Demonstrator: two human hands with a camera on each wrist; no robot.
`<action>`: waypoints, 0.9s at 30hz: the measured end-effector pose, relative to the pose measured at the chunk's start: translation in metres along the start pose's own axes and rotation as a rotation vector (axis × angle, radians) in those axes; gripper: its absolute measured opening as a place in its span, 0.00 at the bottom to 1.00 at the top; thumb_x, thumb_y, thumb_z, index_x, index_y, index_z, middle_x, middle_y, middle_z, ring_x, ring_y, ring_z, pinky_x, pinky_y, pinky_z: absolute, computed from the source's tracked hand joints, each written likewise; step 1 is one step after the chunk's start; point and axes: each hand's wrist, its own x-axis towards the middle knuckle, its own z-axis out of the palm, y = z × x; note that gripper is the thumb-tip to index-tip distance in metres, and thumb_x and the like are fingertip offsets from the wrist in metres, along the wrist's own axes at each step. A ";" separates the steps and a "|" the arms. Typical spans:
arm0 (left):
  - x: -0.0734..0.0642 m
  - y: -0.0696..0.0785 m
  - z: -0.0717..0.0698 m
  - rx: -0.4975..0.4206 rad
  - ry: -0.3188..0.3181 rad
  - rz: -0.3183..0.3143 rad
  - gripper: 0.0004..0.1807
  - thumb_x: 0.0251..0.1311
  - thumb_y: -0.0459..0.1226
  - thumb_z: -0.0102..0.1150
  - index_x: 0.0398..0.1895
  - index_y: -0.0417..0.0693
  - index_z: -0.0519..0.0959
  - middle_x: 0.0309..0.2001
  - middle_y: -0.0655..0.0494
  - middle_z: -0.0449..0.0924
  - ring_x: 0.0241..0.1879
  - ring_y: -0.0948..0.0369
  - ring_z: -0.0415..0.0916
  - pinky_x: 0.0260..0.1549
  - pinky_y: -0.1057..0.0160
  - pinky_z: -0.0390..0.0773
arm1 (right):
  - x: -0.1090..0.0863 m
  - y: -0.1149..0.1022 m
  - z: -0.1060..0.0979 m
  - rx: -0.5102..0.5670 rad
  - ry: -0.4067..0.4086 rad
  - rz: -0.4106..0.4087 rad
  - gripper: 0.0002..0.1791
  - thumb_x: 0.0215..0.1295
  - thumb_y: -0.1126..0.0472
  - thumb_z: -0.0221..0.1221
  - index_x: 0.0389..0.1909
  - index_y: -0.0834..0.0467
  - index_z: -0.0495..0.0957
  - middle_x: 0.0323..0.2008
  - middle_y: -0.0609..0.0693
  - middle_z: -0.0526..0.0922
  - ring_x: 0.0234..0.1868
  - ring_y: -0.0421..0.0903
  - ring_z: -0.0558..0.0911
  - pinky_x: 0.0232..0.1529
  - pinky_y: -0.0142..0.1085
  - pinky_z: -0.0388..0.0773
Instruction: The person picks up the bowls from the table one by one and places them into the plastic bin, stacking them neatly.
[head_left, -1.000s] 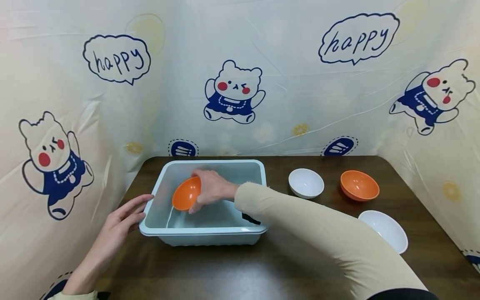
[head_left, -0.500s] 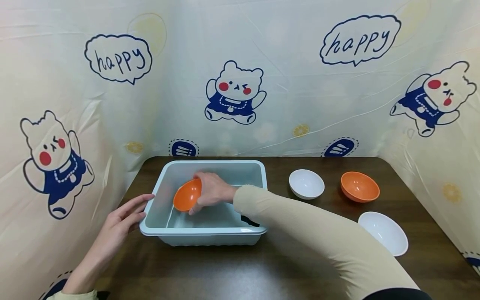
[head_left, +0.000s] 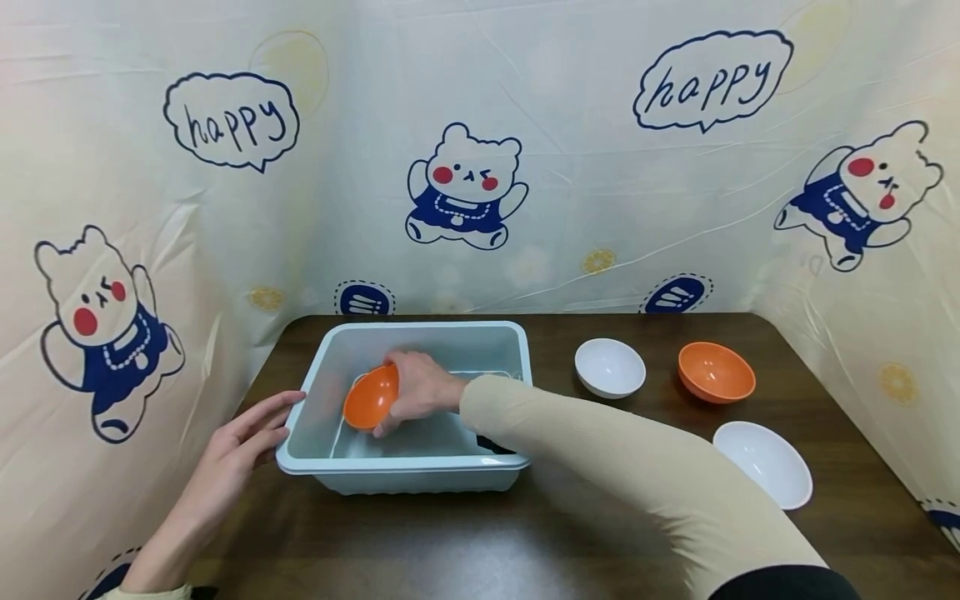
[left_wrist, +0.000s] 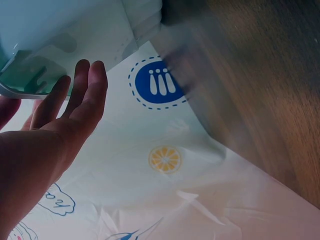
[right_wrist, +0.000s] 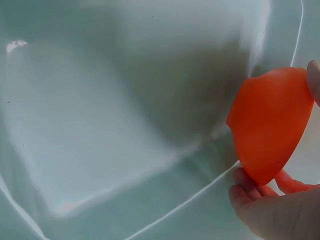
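Note:
Inside the pale blue plastic tub, my right hand grips an orange bowl by its rim, near the tub's left end. The bowl is tilted on its side. Seen in the right wrist view, the bowl has fingers and thumb at its edge, low over the tub floor. My left hand touches the tub's left rim from outside with fairly straight fingers. In the left wrist view those fingers lie loosely extended beside the tub wall.
Right of the tub on the dark wooden table stand a small white bowl, another orange bowl and a larger white bowl partly behind my right sleeve. A printed cloth encloses the back and sides.
My right hand has sunk slightly lower into the tub with the orange bowl. The left hand stays at the rim.

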 end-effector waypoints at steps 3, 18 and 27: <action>0.000 0.000 0.000 0.001 0.001 0.001 0.24 0.83 0.36 0.45 0.76 0.36 0.67 0.71 0.43 0.72 0.54 0.80 0.75 0.45 0.71 0.81 | 0.000 0.000 0.002 -0.009 -0.004 -0.006 0.52 0.48 0.43 0.82 0.72 0.54 0.68 0.57 0.48 0.76 0.52 0.44 0.73 0.50 0.36 0.76; -0.001 0.000 -0.001 -0.026 -0.008 0.017 0.24 0.83 0.35 0.45 0.76 0.35 0.67 0.68 0.56 0.76 0.54 0.78 0.77 0.46 0.70 0.81 | 0.003 0.002 0.009 -0.032 -0.024 -0.001 0.53 0.47 0.44 0.83 0.72 0.52 0.67 0.57 0.47 0.77 0.51 0.43 0.74 0.51 0.37 0.77; -0.001 0.000 -0.003 -0.006 -0.011 -0.007 0.24 0.84 0.36 0.44 0.77 0.36 0.66 0.70 0.43 0.74 0.53 0.78 0.77 0.46 0.69 0.81 | 0.007 0.003 0.012 -0.025 -0.014 0.008 0.51 0.46 0.45 0.83 0.69 0.52 0.67 0.55 0.47 0.77 0.49 0.42 0.75 0.50 0.36 0.78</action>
